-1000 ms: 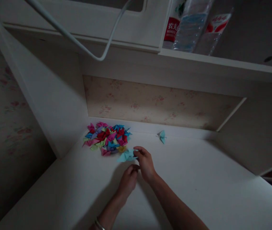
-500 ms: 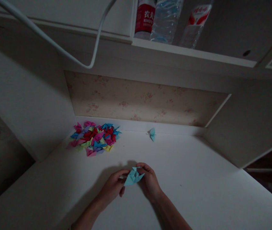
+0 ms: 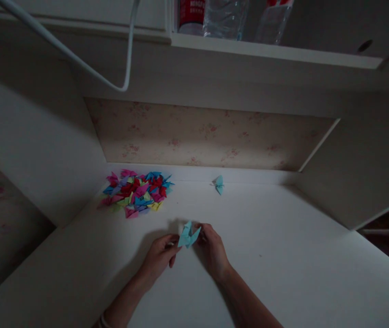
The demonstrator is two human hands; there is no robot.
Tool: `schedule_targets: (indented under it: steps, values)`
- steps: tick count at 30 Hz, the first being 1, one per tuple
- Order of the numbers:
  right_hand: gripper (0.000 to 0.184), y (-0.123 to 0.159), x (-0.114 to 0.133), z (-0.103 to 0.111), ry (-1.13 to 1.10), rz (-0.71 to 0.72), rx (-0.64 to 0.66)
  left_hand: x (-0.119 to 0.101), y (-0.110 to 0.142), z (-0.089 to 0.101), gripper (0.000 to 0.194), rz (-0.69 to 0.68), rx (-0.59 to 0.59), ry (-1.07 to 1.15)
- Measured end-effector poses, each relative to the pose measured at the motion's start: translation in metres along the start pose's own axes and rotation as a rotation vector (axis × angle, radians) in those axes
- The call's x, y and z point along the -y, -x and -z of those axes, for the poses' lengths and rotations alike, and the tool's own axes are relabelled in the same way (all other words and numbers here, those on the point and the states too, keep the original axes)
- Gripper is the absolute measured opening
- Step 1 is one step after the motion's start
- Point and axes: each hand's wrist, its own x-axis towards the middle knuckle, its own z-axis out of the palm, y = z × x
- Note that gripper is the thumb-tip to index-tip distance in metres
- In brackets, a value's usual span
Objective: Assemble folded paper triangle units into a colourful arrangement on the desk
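Note:
A light blue folded paper piece point(image 3: 188, 236) is held between both my hands just above the white desk point(image 3: 283, 255). My left hand point(image 3: 160, 257) pinches its left side with closed fingers. My right hand point(image 3: 212, 249) pinches its right side. A heap of several small folded paper pieces point(image 3: 135, 193), in pink, red, blue, yellow and green, lies further back to the left. One more light blue folded paper piece point(image 3: 218, 184) stands alone near the back wall.
A white side panel point(image 3: 40, 150) closes the desk on the left and another panel point(image 3: 358, 164) on the right. Above is a shelf point(image 3: 272, 52) with plastic bottles point(image 3: 225, 18). A white cable point(image 3: 126, 54) hangs at the upper left.
My right hand carried the light blue piece from beside the heap back towards me. My left hand came up and took its other side. The piece has since turned more upright.

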Motion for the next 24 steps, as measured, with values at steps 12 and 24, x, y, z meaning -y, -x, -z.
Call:
schedule_targets:
  steps: [12,24]
  values:
    - [0.030,0.007,-0.002,-0.002,0.298,-0.029,0.205,-0.006,0.003,-0.002,0.021,-0.018,-0.023,-0.035]
    - [0.034,0.008,0.002,-0.003,0.257,-0.046,0.246,0.001,0.002,-0.001,0.032,-0.003,-0.038,0.026]
